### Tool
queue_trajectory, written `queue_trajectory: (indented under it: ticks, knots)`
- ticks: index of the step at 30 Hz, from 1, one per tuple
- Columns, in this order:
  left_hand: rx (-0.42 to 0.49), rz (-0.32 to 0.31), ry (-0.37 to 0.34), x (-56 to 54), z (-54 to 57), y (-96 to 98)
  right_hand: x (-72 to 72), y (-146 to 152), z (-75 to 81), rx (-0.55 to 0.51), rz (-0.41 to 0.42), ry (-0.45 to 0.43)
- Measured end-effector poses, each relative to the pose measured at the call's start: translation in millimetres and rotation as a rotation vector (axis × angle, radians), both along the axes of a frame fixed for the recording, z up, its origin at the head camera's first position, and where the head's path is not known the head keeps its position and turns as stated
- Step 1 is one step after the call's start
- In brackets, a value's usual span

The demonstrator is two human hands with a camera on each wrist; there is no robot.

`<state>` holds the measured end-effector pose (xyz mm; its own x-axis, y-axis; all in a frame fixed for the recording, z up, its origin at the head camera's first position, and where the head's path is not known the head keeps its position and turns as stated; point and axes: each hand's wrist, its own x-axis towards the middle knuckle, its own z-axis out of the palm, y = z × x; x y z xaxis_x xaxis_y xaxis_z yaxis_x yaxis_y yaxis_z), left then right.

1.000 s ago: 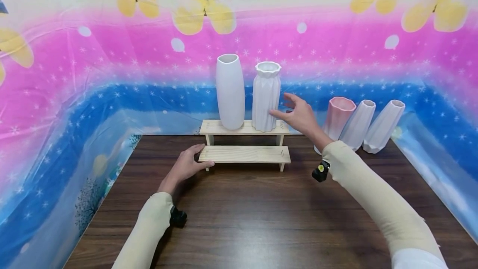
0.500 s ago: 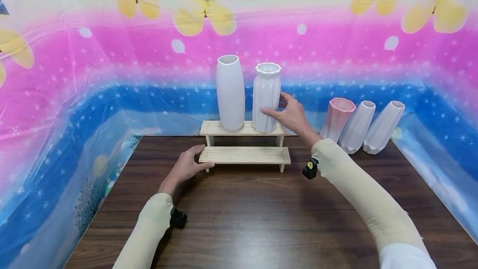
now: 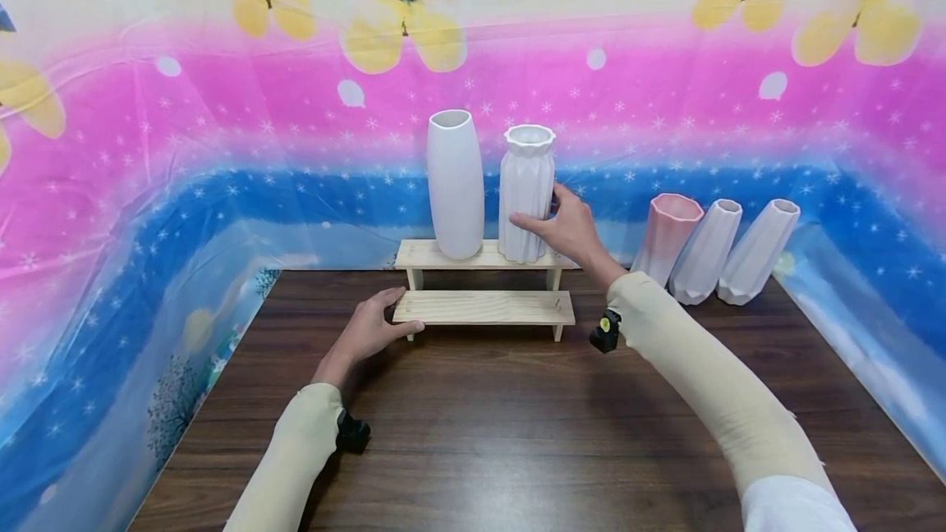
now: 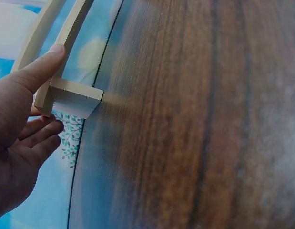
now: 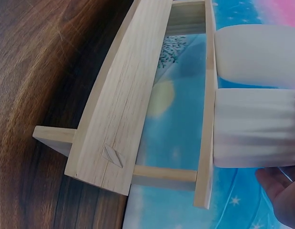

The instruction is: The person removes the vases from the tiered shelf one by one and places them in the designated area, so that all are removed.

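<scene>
A two-step wooden stand [image 3: 480, 306] is on the table. My left hand [image 3: 369, 325] holds the left end of its lower board, and in the left wrist view the thumb lies along the board's edge [image 4: 73, 36]. On the upper step, a white fluted vase with a scalloped rim [image 3: 523, 179] stands upright at the right. My right hand [image 3: 572, 228] grips it from the right, thumb across its front and fingers behind, partly hidden. Beside it on the left is a taller, smooth white vase [image 3: 455, 187]. Both vase bases rest on the upper board in the right wrist view.
To the right on the table [image 3: 473, 433] stand a pink-and-white vase [image 3: 668, 236] and two slim white faceted vases, one in the middle [image 3: 707, 253] and one outermost [image 3: 761, 253]. The right forearm passes before the pink one. A printed cloth [image 3: 296, 121] hangs behind the table.
My right hand has moved left onto the fluted vase, its thumb sliding farther across the front and its fingers closing in behind. The left hand and the stand keep their place.
</scene>
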<state>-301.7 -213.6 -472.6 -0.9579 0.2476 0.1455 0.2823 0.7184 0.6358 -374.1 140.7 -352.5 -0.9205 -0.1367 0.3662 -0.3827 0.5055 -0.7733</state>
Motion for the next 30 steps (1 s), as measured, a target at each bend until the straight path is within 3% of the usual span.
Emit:
queue_trajectory:
  ticks: [30]
  knots:
    - [0.005,-0.009,0.006,0.6,-0.4,-0.3,3.6,-1.9,1.3,0.011,-0.047,0.03]
